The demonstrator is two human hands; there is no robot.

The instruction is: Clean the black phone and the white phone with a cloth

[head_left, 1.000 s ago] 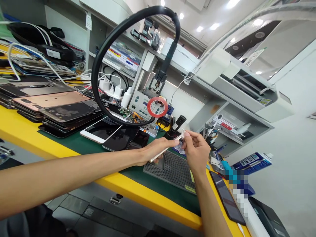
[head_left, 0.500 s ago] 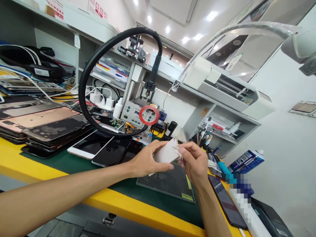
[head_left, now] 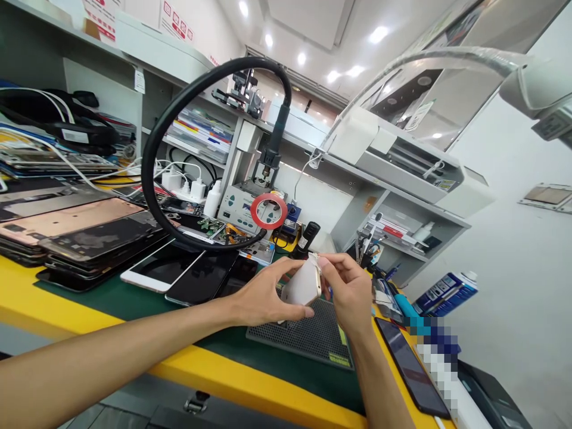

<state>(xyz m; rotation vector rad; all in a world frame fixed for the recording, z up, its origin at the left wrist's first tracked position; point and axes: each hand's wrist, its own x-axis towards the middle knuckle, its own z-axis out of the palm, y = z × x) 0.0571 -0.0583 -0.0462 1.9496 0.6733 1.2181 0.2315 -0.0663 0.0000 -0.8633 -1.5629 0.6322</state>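
A pale phone (head_left: 301,287) is held up at a tilt by my left hand (head_left: 263,295), thumb along its lower edge and fingers on the far edge. My right hand (head_left: 351,289) is closed at the phone's right end, pinching a small crumpled white scrap (head_left: 314,260) against the corner. Whether the scrap is tissue or film I cannot tell. Most of the right fingertips are hidden behind the phone. Beneath both hands lies a dark perforated mat (head_left: 304,339) on the green work surface.
To the left lie a white-framed phone (head_left: 163,265), a dark phone (head_left: 201,277) and stacked screens (head_left: 89,238). A black cable loop (head_left: 149,161) arches over them near a red ring (head_left: 254,211). Another dark phone (head_left: 413,369) rests at right, below a blue can (head_left: 447,293).
The phone has been turned, so its right-hand edge now faces me more. My right fingers have shifted slightly up and left with the white scrap.
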